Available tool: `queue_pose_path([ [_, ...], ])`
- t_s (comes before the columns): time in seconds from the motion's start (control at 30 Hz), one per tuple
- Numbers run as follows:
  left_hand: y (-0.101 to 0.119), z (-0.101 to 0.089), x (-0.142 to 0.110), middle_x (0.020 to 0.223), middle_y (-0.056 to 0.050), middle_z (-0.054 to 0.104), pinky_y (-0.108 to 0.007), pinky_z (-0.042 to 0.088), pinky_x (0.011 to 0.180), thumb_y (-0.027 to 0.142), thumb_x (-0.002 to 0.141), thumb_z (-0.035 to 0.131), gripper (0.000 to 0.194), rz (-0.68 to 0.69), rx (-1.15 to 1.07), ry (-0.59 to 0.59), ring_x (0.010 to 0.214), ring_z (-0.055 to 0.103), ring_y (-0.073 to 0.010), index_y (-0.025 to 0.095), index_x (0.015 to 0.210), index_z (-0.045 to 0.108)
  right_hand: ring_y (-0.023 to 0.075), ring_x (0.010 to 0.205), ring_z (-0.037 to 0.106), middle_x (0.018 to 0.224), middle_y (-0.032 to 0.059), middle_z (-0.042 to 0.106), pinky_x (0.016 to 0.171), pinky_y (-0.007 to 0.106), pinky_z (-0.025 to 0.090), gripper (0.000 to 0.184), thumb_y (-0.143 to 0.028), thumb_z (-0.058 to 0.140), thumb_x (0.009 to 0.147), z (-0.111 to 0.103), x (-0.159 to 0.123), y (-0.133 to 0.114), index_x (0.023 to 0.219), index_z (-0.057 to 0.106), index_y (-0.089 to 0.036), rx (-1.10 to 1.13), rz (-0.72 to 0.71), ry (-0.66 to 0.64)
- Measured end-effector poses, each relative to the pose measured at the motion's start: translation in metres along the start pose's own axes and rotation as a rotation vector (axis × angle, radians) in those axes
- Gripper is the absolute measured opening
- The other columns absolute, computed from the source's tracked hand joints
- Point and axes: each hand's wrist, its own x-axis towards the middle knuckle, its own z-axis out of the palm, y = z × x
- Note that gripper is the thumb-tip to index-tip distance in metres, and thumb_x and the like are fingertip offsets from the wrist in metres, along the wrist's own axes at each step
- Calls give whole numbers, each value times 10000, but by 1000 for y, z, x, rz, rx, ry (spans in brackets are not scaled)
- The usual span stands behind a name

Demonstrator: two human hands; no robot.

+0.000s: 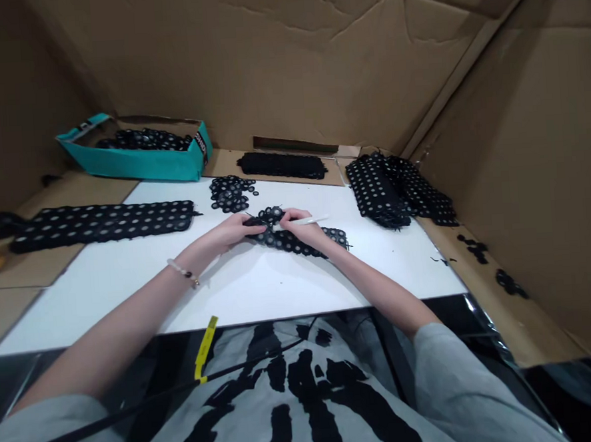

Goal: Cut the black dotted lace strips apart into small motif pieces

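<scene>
A black strip with pale round dots [297,243] lies on the white board in front of me. My left hand [236,231] pinches its left end between thumb and fingers. A slim white pen-like tool [316,219] is held in my right hand [300,227], its tip pointing left at the strip. Right by the fingertips, a few small black rings [271,214] sit at the strip's upper edge; whether they are attached I cannot tell. Behind the hands is a loose pile of black rings [230,193].
A teal box [136,165] of black rings stands at the back left. Dotted black strips [110,221] lie at left, with more stacked strips [378,192] at right and a black bundle [282,165] at the back. Cardboard walls [286,61] surround the white board [279,288]. Black scraps [475,249] lie far right.
</scene>
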Motion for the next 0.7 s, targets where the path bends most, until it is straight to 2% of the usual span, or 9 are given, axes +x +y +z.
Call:
queue_pose_path([
  [0.1, 2, -3, 0, 648, -21, 648, -227, 385, 475, 354, 561, 846, 331, -23, -78, -48, 549, 546, -127, 154, 710, 629, 164, 789, 572, 769, 2, 631, 783, 275, 425, 129, -281, 515, 772, 9, -7, -6, 676, 550, -202, -157, -59, 23],
  [0.2, 6, -5, -3, 739, -32, 682, -246, 456, 578, 350, 519, 855, 361, -42, -125, -151, 650, 593, -152, 155, 735, 641, 157, 744, 541, 729, -1, 604, 732, 269, 398, 121, -259, 501, 781, 17, -11, -8, 683, 540, -201, -249, -110, 59],
  [0.27, 7, -8, -4, 753, -34, 682, -258, 462, 599, 376, 533, 843, 369, -43, -70, -191, 671, 599, -163, 157, 757, 648, 155, 733, 536, 722, 0, 607, 707, 266, 388, 125, -252, 500, 776, 19, -11, -9, 669, 536, -198, -242, -100, 50],
  [0.33, 6, -11, -4, 713, -25, 663, -262, 439, 563, 423, 566, 820, 367, -15, 62, -164, 636, 585, -166, 165, 761, 646, 150, 717, 536, 716, -4, 618, 685, 259, 387, 129, -251, 499, 769, 18, -10, -8, 661, 543, -196, -193, -51, 18],
  [0.47, 3, -20, -3, 606, 3, 606, -261, 352, 476, 478, 540, 820, 387, 71, 394, -17, 553, 532, -169, 188, 711, 630, 152, 731, 554, 726, -11, 643, 695, 258, 403, 126, -268, 519, 748, 10, -5, -6, 672, 583, -190, -81, 55, 20],
  [0.57, 5, -22, -4, 610, 2, 612, -264, 353, 491, 476, 530, 816, 371, 84, 467, -47, 565, 533, -177, 192, 686, 635, 158, 755, 572, 726, -12, 646, 731, 266, 414, 129, -270, 535, 732, 4, -2, -3, 648, 590, -188, -14, 85, -7],
  [0.7, 8, -21, -6, 565, 10, 573, -259, 324, 480, 481, 578, 790, 356, 63, 427, -94, 521, 487, -155, 188, 668, 610, 162, 776, 585, 732, -6, 640, 763, 273, 428, 132, -267, 553, 720, 5, 0, -2, 623, 593, -188, 58, 79, -79],
])
